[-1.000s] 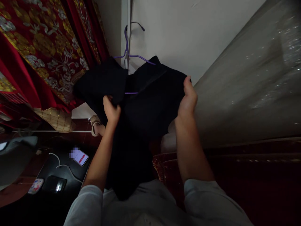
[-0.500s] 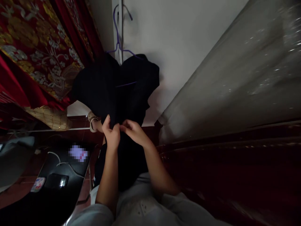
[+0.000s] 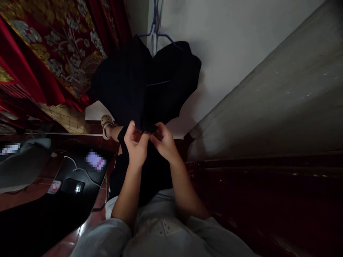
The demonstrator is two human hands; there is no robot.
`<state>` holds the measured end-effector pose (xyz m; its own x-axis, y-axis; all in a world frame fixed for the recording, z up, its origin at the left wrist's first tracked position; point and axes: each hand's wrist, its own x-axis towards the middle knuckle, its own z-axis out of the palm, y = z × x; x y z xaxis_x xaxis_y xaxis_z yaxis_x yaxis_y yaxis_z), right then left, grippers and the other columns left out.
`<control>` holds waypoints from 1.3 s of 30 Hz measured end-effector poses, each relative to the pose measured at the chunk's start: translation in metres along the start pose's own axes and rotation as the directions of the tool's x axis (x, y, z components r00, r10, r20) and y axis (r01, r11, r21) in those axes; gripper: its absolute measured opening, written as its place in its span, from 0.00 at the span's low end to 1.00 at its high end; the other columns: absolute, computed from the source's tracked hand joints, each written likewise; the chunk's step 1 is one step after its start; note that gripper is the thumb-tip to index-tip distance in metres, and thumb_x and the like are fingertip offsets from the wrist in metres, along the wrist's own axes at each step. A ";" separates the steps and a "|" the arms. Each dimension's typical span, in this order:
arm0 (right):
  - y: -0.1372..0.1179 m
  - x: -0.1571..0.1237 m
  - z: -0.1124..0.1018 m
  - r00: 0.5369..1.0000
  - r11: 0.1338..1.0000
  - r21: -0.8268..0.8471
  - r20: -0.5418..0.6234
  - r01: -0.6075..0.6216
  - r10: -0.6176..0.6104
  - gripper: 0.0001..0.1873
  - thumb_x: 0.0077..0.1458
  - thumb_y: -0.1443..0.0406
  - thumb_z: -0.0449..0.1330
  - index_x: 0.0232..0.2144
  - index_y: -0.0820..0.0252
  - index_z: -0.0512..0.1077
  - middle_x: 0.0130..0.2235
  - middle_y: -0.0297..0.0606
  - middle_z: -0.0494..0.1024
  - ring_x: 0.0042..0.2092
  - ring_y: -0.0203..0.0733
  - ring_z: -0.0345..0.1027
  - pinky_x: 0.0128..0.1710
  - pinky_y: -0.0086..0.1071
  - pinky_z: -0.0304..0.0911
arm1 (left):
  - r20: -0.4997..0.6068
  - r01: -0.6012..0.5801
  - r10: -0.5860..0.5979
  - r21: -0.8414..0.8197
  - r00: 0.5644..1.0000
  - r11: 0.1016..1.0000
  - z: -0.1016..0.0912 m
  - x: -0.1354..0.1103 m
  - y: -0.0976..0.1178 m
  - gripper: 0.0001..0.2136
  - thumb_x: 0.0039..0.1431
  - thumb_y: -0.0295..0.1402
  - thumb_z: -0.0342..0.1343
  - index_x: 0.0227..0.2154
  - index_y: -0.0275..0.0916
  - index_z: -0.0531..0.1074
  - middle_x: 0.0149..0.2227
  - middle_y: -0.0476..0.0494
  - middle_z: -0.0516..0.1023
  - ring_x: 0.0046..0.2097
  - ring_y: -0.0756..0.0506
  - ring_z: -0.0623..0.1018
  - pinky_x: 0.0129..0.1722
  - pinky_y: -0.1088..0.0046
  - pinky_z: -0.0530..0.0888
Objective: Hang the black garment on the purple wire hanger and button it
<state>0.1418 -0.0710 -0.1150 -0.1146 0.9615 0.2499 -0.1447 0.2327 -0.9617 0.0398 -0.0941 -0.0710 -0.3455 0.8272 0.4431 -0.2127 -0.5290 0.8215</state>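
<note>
A black garment (image 3: 142, 82) hangs on a purple hanger (image 3: 157, 32) against the white wall. My left hand (image 3: 136, 142) and my right hand (image 3: 163, 141) meet at the garment's front near its lower part. Both hands have their fingers pinched on the dark cloth, close together and almost touching. The rest of the garment drops down between my forearms towards my light shirt (image 3: 160, 232). What exactly the fingertips work on is too dark to make out.
A red curtain with gold and silver flowers (image 3: 53, 46) hangs at the left. A dark low table (image 3: 40, 210) at the lower left bears a phone (image 3: 95, 160), a cable and a small device. A pale sandal (image 3: 105, 125) lies behind. Grey fabric (image 3: 268, 107) fills the right.
My right hand let go of the garment's right edge and came in to meet my left hand at the front. The garment now hangs narrower on the hanger.
</note>
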 end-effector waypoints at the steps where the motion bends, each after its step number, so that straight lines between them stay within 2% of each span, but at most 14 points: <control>1: 0.000 0.000 0.001 0.999 1.000 0.000 -0.025 0.024 -0.024 0.18 0.55 0.56 0.70 0.38 0.54 0.65 0.33 0.32 0.74 0.35 0.39 0.71 0.35 0.32 0.66 | 0.004 -0.005 0.005 -0.001 1.000 1.000 0.001 -0.001 0.000 0.08 0.55 0.25 0.64 0.32 0.40 0.70 0.30 0.52 0.72 0.33 0.52 0.75 0.34 0.79 0.74; 4: 0.002 -0.001 0.004 0.994 0.996 -0.041 -0.073 0.076 -0.078 0.13 0.60 0.56 0.65 0.37 0.55 0.67 0.33 0.33 0.74 0.34 0.38 0.71 0.35 0.32 0.66 | -0.017 -0.049 0.049 0.004 0.999 0.999 0.000 -0.002 -0.001 0.09 0.58 0.28 0.66 0.39 0.42 0.73 0.34 0.50 0.76 0.36 0.51 0.78 0.38 0.76 0.77; 7: 0.004 0.000 0.005 0.987 0.989 -0.102 -0.116 0.102 -0.114 0.11 0.64 0.55 0.62 0.38 0.55 0.69 0.31 0.33 0.74 0.32 0.37 0.71 0.34 0.33 0.67 | -0.048 -0.090 0.093 0.047 0.995 0.995 -0.009 0.001 -0.006 0.19 0.58 0.32 0.68 0.52 0.47 0.72 0.47 0.45 0.79 0.46 0.46 0.81 0.48 0.70 0.79; 9: 0.005 0.000 0.005 0.977 0.983 -0.128 -0.149 0.134 -0.153 0.11 0.66 0.55 0.60 0.40 0.55 0.70 0.31 0.33 0.75 0.32 0.37 0.71 0.35 0.33 0.67 | -0.002 -0.068 0.069 0.104 0.998 0.992 -0.019 0.004 -0.011 0.25 0.57 0.30 0.68 0.57 0.48 0.70 0.53 0.42 0.78 0.54 0.44 0.79 0.56 0.66 0.77; 13: 0.004 -0.002 0.004 0.960 0.968 -0.139 -0.158 0.209 -0.230 0.09 0.69 0.57 0.58 0.43 0.55 0.72 0.30 0.32 0.75 0.31 0.35 0.71 0.34 0.32 0.68 | 0.170 -0.011 -0.031 0.239 0.985 0.971 -0.037 0.007 -0.023 0.19 0.54 0.21 0.62 0.49 0.42 0.75 0.48 0.43 0.79 0.52 0.45 0.79 0.56 0.67 0.75; 15: 0.003 -0.004 0.003 0.957 0.961 -0.140 -0.129 0.240 -0.258 0.08 0.69 0.58 0.58 0.43 0.55 0.72 0.31 0.32 0.75 0.31 0.35 0.72 0.34 0.31 0.68 | 0.223 0.004 -0.064 0.260 0.973 0.966 -0.039 0.007 -0.026 0.15 0.54 0.21 0.61 0.44 0.40 0.75 0.44 0.43 0.78 0.50 0.45 0.79 0.55 0.67 0.75; 20: -0.002 -0.008 -0.001 0.944 0.942 -0.190 -0.135 0.275 -0.303 0.06 0.68 0.60 0.61 0.42 0.55 0.75 0.33 0.33 0.78 0.32 0.35 0.73 0.34 0.31 0.69 | 0.219 0.069 -0.133 0.278 0.967 0.958 -0.028 0.006 -0.025 0.07 0.59 0.29 0.65 0.39 0.39 0.75 0.38 0.45 0.79 0.42 0.47 0.80 0.48 0.70 0.77; 24: 0.000 0.000 -0.010 0.905 0.906 -0.261 -0.182 0.333 -0.385 0.05 0.67 0.60 0.61 0.39 0.55 0.75 0.34 0.34 0.79 0.34 0.36 0.75 0.35 0.31 0.70 | 0.244 0.088 -0.161 0.286 0.956 0.954 -0.022 0.004 -0.023 0.04 0.61 0.29 0.64 0.38 0.38 0.77 0.37 0.45 0.81 0.41 0.47 0.81 0.45 0.71 0.77; 27: -0.005 0.033 -0.019 0.860 0.834 -0.364 -0.144 0.414 -0.490 0.09 0.68 0.59 0.59 0.37 0.56 0.73 0.34 0.35 0.78 0.35 0.37 0.74 0.35 0.31 0.69 | 0.260 0.070 -0.162 0.328 0.952 0.942 -0.022 0.004 -0.021 0.04 0.61 0.27 0.62 0.39 0.38 0.76 0.37 0.46 0.81 0.41 0.47 0.81 0.44 0.73 0.76; 31: -0.038 0.123 -0.033 0.765 0.683 -0.493 -0.054 0.539 -0.642 0.16 0.70 0.53 0.55 0.35 0.57 0.71 0.32 0.34 0.74 0.33 0.36 0.69 0.36 0.32 0.68 | 0.326 0.053 -0.205 0.418 0.923 0.907 -0.025 0.009 -0.017 0.04 0.59 0.24 0.60 0.36 0.38 0.75 0.35 0.47 0.80 0.40 0.47 0.79 0.42 0.73 0.73; 33: -0.062 0.173 -0.039 0.713 0.607 -0.531 -0.008 0.591 -0.702 0.19 0.71 0.50 0.54 0.36 0.57 0.70 0.32 0.33 0.72 0.34 0.35 0.69 0.40 0.32 0.69 | 0.410 0.033 -0.248 0.465 0.878 0.884 -0.025 0.010 -0.016 0.06 0.58 0.21 0.58 0.34 0.38 0.74 0.35 0.47 0.79 0.40 0.47 0.79 0.43 0.72 0.73; 35: -0.084 0.211 -0.043 0.676 0.545 -0.564 0.032 0.620 -0.736 0.22 0.72 0.47 0.51 0.38 0.58 0.69 0.33 0.32 0.71 0.37 0.35 0.71 0.43 0.34 0.70 | 0.495 0.001 -0.288 0.502 0.820 0.865 -0.023 0.009 -0.015 0.07 0.57 0.19 0.57 0.33 0.38 0.73 0.35 0.48 0.79 0.40 0.46 0.79 0.43 0.71 0.73; 37: -0.098 0.229 -0.045 0.657 0.497 -0.582 0.086 0.643 -0.749 0.25 0.73 0.46 0.47 0.40 0.60 0.69 0.35 0.32 0.70 0.40 0.35 0.73 0.46 0.36 0.70 | 0.569 -0.055 -0.298 0.520 0.766 0.852 -0.020 0.007 -0.014 0.09 0.57 0.18 0.56 0.33 0.39 0.73 0.35 0.47 0.78 0.40 0.45 0.79 0.43 0.69 0.73; 39: -0.105 0.229 -0.047 0.656 0.477 -0.581 0.136 0.660 -0.742 0.26 0.73 0.46 0.45 0.42 0.61 0.69 0.37 0.33 0.70 0.43 0.36 0.74 0.48 0.38 0.69 | 0.644 -0.136 -0.262 0.500 0.719 0.855 -0.014 0.011 -0.010 0.10 0.59 0.18 0.55 0.36 0.40 0.75 0.37 0.46 0.78 0.41 0.44 0.79 0.44 0.67 0.74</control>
<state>0.1768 0.1312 0.0382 -0.1018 0.4381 0.8932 0.4261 0.8305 -0.3588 0.0251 -0.0826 -0.0797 0.3960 0.8551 0.3347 0.3219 -0.4706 0.8215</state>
